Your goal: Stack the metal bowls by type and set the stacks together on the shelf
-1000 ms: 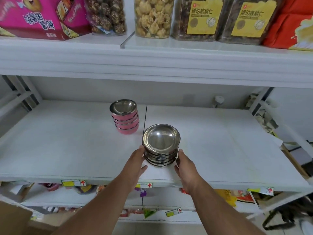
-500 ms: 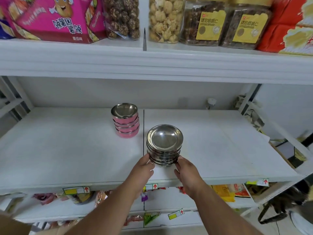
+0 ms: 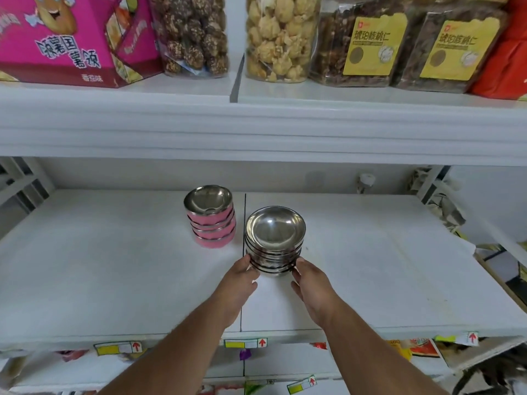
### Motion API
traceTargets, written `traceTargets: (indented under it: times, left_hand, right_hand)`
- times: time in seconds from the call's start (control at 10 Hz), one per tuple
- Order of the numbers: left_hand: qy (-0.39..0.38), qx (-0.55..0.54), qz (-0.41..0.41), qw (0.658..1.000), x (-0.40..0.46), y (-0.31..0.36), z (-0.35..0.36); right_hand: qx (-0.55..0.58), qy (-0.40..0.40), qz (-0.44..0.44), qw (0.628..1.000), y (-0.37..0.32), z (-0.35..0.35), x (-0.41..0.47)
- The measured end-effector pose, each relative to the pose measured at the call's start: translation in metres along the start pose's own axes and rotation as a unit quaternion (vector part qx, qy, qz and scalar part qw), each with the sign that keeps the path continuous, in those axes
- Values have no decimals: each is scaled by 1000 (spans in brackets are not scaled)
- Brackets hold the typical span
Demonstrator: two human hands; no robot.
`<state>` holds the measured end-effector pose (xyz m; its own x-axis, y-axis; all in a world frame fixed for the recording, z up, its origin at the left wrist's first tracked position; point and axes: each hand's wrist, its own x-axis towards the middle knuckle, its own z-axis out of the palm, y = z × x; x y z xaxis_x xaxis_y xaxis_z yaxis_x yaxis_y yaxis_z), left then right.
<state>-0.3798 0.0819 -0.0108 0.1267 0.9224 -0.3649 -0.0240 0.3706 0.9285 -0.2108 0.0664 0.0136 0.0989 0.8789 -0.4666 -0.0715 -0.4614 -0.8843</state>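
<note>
White shelf point(image 3: 370, 269), two panels meeting at a dark seam just left of the plain steel bowl stack point(image 3: 275, 240). I see the left hand point(image 3: 241, 283) and right hand point(image 3: 312, 286) pressed on opposite sides of that stack's base, clamping it between them. The pink-sided bowl stack point(image 3: 212, 220) stands just beside it, across the seam, not touching. Upper shelf point(image 3: 256, 126): pink carton point(image 3: 65, 38), snack jars point(image 3: 281, 38). Price tags point(image 3: 246, 343) line the front edge.
</note>
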Motion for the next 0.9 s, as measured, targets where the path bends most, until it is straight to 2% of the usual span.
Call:
traceTargets:
  times: [0.4,0.6,0.7,0.8,0.9]
  left_hand:
    - [8,4,5,1000,63,20,-1]
    - [6,6,22,1000,79,27,-1]
    - [34,86,30,995,76,30,1]
    - [62,225,32,972,67,27,-2]
    - [70,407,44,910,47,26,-7]
  right_hand:
    - [-22,-2,-22,1000,-32,3,63]
    - [-48,-12,-4,999,-35,0,88]
    - [-112,-3,-25,993,-38,-2,84]
    - [-188,22,-12,982,-31,-5,81]
    - [-216,62,-39,974,-24,-8,73]
